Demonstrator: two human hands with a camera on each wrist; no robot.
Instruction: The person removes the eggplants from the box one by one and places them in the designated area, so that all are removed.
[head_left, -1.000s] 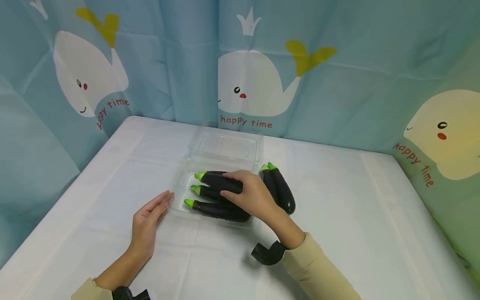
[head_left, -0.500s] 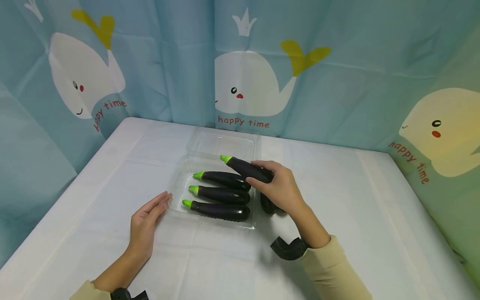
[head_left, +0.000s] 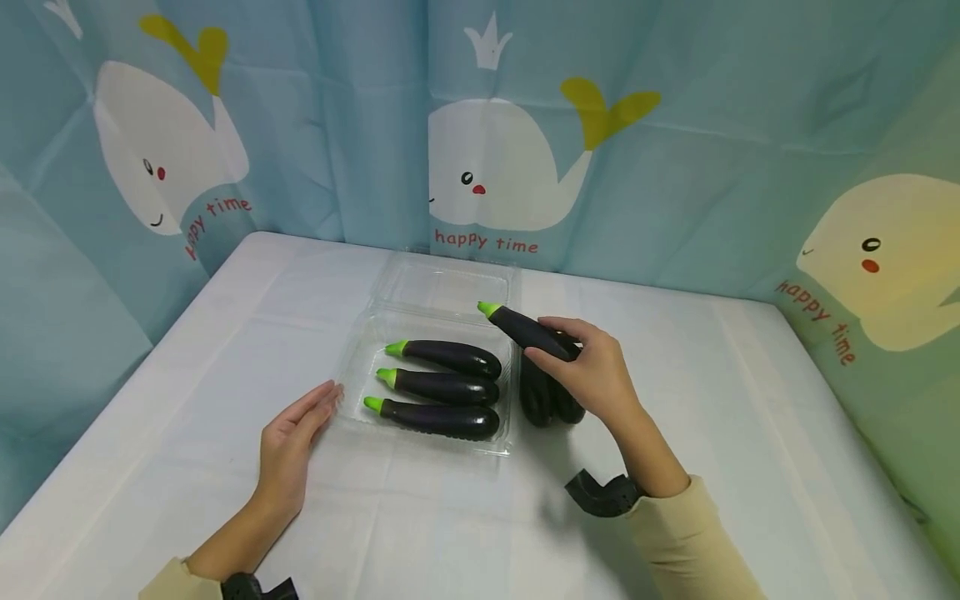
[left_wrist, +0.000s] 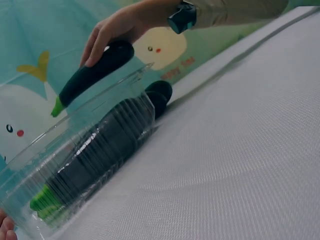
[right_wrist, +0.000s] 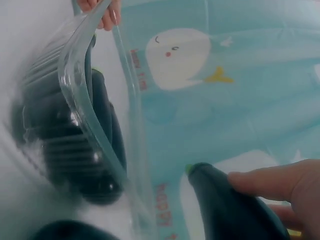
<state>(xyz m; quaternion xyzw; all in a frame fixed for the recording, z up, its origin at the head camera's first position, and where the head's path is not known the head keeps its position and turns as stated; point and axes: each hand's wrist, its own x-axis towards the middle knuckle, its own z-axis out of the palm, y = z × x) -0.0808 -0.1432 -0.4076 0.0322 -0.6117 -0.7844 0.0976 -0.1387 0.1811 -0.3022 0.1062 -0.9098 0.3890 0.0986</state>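
My right hand (head_left: 588, 367) grips a dark eggplant (head_left: 528, 331) by its thick end, its green stem pointing left. It is held up above the eggplants (head_left: 536, 392) that lie on the table right of the container. Three eggplants (head_left: 447, 388) rest side by side in the base of a clear plastic container (head_left: 356, 358), stems to the left. My left hand (head_left: 288, 446) has its fingers straight, fingertips at the container's left edge. In the left wrist view the held eggplant (left_wrist: 95, 72) shows above the container's rim.
The container's hinged clear lid (head_left: 446, 283) lies folded back toward the curtain. A white cloth covers the table (head_left: 420, 525). A blue curtain (head_left: 375, 125) with whale prints hangs behind the far edge.
My right hand has lifted an eggplant out of the container and moved it right, over the eggplants beside it. My left hand stays at the container's left edge.
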